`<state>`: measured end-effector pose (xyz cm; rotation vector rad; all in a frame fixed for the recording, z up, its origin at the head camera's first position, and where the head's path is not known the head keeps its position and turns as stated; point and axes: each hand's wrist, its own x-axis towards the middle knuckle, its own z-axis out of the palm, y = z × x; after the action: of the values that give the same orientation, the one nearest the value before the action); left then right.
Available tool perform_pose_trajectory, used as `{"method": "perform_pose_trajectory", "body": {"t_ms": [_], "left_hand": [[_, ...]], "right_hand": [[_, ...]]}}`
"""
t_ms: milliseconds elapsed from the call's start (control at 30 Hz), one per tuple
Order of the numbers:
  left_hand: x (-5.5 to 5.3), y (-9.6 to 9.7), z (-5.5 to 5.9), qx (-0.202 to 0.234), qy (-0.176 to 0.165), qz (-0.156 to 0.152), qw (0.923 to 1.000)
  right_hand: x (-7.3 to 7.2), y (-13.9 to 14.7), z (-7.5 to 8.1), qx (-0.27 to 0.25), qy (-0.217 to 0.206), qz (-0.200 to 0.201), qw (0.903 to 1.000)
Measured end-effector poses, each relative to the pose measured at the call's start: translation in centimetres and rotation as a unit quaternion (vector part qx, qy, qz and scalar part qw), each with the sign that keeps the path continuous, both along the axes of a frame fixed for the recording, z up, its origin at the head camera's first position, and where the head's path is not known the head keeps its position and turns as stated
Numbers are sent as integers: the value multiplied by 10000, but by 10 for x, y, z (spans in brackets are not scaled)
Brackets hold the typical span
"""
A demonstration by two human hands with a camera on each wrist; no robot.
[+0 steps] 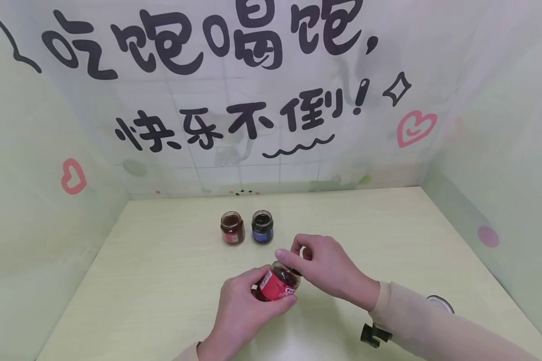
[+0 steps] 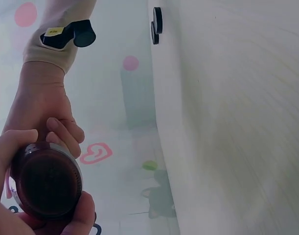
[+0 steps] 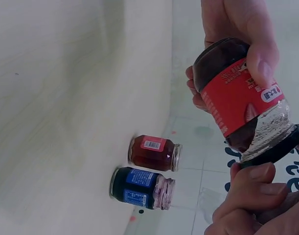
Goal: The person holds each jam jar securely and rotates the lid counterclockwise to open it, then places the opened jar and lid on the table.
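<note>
My left hand (image 1: 246,303) grips a glass jar (image 1: 275,287) with a red label and dark contents, tilted above the table. At the jar's mouth, the right hand (image 1: 329,268) holds a black lid (image 3: 274,147) between thumb and curled fingers. Whether the lid is still screwed on, I cannot tell. The left wrist view shows the jar's dark round base (image 2: 49,186) between the left thumb and fingers. Behind the hands, two lidless jars stand upright on the table: a reddish-brown one (image 1: 232,229) and a dark one with a blue label (image 1: 262,228).
A pale table (image 1: 162,281) fills the space between printed wall sheets. A round lid (image 1: 440,303) lies at right, partly hidden by the right sleeve. Two dark-rimmed round lids (image 2: 157,20) show in the left wrist view. A black device (image 1: 375,335) sits on the right forearm.
</note>
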<state>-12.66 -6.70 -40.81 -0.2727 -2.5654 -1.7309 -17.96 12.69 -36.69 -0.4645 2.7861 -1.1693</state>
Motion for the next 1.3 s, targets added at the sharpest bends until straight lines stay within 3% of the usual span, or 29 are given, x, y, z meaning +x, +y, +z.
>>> {"method": "perform_pose_trajectory", "body": {"t_ms": [300, 1033, 1300], "left_hand": [[1, 0, -2, -18, -31, -45, 10000], [3, 0, -4, -2, -29, -89, 10000], [1, -1, -6, -263, 109, -122, 9995]], "right_hand": [[1, 2, 4, -376, -452, 91, 9982], [3, 10, 7, -442, -439, 539, 9966], [4, 15, 13, -169, -488, 975, 9939]]}}
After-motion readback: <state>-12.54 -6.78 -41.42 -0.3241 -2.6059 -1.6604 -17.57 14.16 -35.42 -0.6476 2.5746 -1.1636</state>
